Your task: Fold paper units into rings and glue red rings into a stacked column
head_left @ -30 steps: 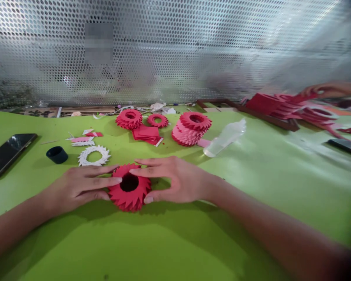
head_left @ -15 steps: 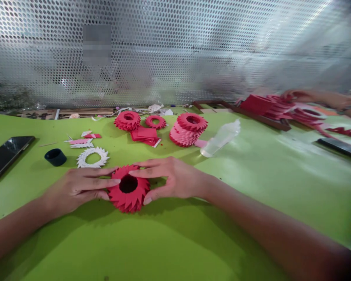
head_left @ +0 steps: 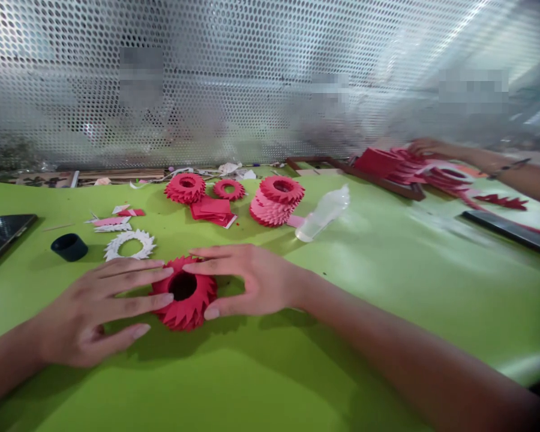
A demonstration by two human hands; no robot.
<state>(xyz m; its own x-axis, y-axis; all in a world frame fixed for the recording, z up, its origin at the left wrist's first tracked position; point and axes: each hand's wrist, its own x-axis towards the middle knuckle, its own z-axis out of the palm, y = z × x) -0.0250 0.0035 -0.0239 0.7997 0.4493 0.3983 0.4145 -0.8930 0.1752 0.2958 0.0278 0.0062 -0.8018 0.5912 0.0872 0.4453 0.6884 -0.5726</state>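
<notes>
A red spiky paper ring (head_left: 183, 295) lies on the green table (head_left: 297, 360) in front of me. My left hand (head_left: 94, 309) rests flat to its left, fingers stretched out, the fingertips touching the ring's left edge. My right hand (head_left: 245, 280) cups the ring from the right, thumb at its near rim and fingers over its far rim. A white paper ring (head_left: 130, 244) lies just behind my left hand.
Further back are more red rings (head_left: 185, 187), a tall pink-red stack (head_left: 276, 200), red paper sheets (head_left: 212, 210), a clear plastic bottle (head_left: 322, 213) on its side, a dark cap (head_left: 69, 246) and a phone (head_left: 2, 234). Another person's arm (head_left: 490, 165) works on red paper at the right. A perforated metal screen (head_left: 252, 78) backs the table.
My left hand has slid back toward me and spread flat, fingers now only touching the ring's edge. The view has shifted slightly; the other person's hand at right has moved left.
</notes>
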